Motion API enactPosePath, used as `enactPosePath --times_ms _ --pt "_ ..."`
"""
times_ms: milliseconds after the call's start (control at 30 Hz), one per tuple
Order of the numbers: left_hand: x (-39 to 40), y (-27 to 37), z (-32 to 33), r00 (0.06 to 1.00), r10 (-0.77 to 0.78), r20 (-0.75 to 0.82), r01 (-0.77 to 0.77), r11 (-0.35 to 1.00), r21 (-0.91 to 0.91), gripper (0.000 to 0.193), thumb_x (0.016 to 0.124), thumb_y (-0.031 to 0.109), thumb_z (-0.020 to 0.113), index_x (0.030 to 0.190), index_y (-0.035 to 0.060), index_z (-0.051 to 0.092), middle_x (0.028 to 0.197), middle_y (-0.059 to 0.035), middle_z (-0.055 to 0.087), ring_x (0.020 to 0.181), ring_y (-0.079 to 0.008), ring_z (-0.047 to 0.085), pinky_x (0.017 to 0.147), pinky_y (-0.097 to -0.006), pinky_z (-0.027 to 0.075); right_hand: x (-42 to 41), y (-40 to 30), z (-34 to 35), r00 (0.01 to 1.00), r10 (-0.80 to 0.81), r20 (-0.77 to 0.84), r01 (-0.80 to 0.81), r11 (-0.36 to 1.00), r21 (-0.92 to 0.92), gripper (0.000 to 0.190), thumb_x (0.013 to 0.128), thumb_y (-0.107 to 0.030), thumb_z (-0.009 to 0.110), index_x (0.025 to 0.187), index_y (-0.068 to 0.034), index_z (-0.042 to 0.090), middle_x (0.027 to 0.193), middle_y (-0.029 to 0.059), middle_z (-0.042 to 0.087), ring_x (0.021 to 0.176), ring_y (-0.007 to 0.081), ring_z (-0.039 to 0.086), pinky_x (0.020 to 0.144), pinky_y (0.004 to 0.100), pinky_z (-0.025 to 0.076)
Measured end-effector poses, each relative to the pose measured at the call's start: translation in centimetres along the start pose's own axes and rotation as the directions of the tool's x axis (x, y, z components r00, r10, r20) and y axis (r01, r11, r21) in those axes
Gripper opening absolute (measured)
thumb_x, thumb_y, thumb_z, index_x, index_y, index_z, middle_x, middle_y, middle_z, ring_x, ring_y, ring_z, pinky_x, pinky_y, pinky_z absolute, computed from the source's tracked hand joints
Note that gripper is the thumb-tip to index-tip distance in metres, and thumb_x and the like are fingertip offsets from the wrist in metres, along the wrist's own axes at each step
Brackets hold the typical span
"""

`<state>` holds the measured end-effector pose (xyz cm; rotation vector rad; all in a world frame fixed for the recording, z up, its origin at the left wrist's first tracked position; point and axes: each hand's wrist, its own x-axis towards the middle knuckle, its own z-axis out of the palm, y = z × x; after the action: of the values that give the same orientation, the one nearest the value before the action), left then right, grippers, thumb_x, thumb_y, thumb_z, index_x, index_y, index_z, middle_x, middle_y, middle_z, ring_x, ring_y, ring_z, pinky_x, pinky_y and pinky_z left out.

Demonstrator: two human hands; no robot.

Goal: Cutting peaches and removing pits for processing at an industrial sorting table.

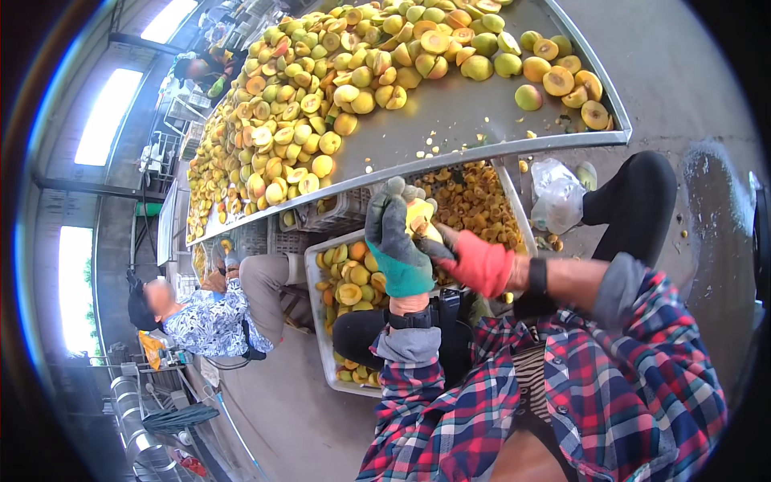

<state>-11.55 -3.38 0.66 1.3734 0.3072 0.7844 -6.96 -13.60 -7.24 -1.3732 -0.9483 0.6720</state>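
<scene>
My left hand [394, 238], in a green and dark grey work glove, holds a cut yellow peach [420, 217] with orange-brown flesh at its middle. My right hand [476, 256], in a red glove with dark fingers, is closed up against the peach's near side. Blur and the curled fingers hide whether a tool is in it. Both hands are above a crate of brown-orange pits and scraps [476, 205], just off the near edge of the metal table [421, 129]. Left of my left wrist stands a white crate [319, 337] of peach halves [349, 293].
A large heap of halved peaches [301, 120] covers much of the table. Its raised metal rim [482, 150] runs before me. Grey crates [337, 211] stand underneath. A clear plastic bag [555, 196] lies by my foot. A co-worker [211, 322] sits at left, another person [211, 69] farther off.
</scene>
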Motion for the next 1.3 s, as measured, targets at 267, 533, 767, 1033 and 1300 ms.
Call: enactPosePath --times_ms 267,533,767,1033,1300 --pt "0.3 -0.1 -1.6 0.925 -0.379 0.039 0.373 0.882 -0.288 0.048 0.096 0.041 0.054 0.121 -0.0005 0.054 0.11 -0.0125 0.062 0.098 -0.0274 0.063 0.084 -0.0441 0.055 1.2 -0.9 -3.1 0.993 -0.014 0.119 0.065 0.897 -0.437 0.04 0.084 -0.027 0.065 0.111 -0.005 0.045 0.073 0.0213 0.061 0.071 0.0461 0.058 0.058 0.049 0.047" --pt "0.3 -2.5 -1.6 0.877 -0.474 -0.081 0.356 0.753 -0.554 0.037 0.098 0.042 0.049 0.1 0.0058 0.056 0.095 -0.01 0.061 0.085 -0.0277 0.063 0.073 -0.0397 0.055 -0.2 -0.9 -2.8 0.997 -0.079 -0.027 0.052 0.84 -0.54 0.039 0.081 -0.021 0.066 0.108 -0.008 0.042 0.071 0.021 0.061 0.072 0.0434 0.061 0.058 0.0493 0.047" --pt "-0.7 -1.0 0.3 0.936 -0.341 -0.083 0.288 0.88 -0.377 0.039 0.099 0.042 0.049 0.108 0.0047 0.056 0.101 -0.0107 0.061 0.094 -0.0274 0.062 0.079 -0.0393 0.055 0.2 0.0 -3.2 0.993 -0.117 -0.007 0.099 0.873 -0.477 0.037 0.085 -0.022 0.062 0.109 -0.005 0.041 0.07 0.0231 0.059 0.068 0.045 0.059 0.058 0.0501 0.045" --pt "-1.1 -0.7 0.8 0.967 -0.242 -0.076 0.197 0.904 -0.381 0.044 0.099 0.045 0.047 0.111 0.0042 0.054 0.106 -0.0124 0.059 0.1 -0.0263 0.06 0.086 -0.0406 0.054 0.3 -0.7 -3.2 0.994 -0.103 0.022 0.1 0.856 -0.506 0.041 0.086 -0.03 0.062 0.111 -0.006 0.039 0.07 0.0214 0.06 0.068 0.0447 0.059 0.056 0.0498 0.045" --pt "-0.5 0.4 1.0 0.998 -0.055 -0.029 0.046 0.967 -0.25 0.046 0.099 0.042 0.046 0.11 -0.0004 0.062 0.108 -0.0171 0.065 0.098 -0.0302 0.065 0.087 -0.0445 0.055 -0.2 -2.8 -2.8 0.989 -0.124 0.078 0.14 0.958 -0.249 0.035 0.09 -0.023 0.059 0.116 -0.006 0.043 0.083 0.0205 0.064 0.075 0.0416 0.061 0.064 0.044 0.049"
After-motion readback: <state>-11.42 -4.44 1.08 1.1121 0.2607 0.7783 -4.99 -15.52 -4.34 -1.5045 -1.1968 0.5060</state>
